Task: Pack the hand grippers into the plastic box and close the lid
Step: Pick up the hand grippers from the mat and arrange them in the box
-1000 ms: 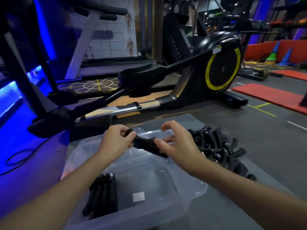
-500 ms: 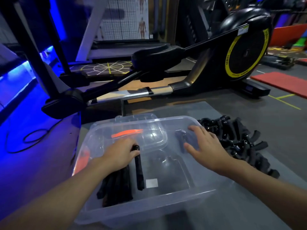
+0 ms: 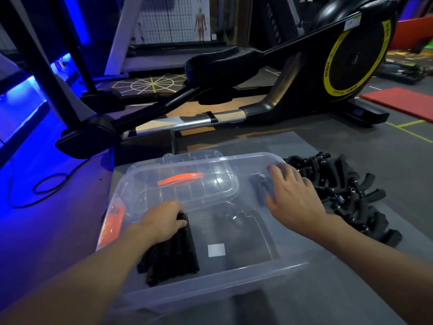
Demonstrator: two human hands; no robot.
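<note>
Packing under way: left hand (image 3: 161, 225) gripped end of hand gripper (image 3: 188, 240), seating it against packed row (image 3: 164, 256) in plastic box (image 3: 234, 281). Right hand (image 3: 295, 195) open and empty, reached over box's right rim near loose pile (image 3: 346, 198) on table (image 3: 351, 289). Next probably called for freeing one gripper from tangle. Lid (image 3: 187, 184) not yet on.

Gym: elliptical trainer (image 3: 304, 73), treadmill (image 3: 145, 55), red floor mats (image 3: 398, 102), anatomy chart (image 3: 178, 17).

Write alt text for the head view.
The left hand grips a gripper lying with others in a clear box; the open right hand hovers over the box's right edge, beside a pile of grippers. An elliptical trainer stands behind.
</note>
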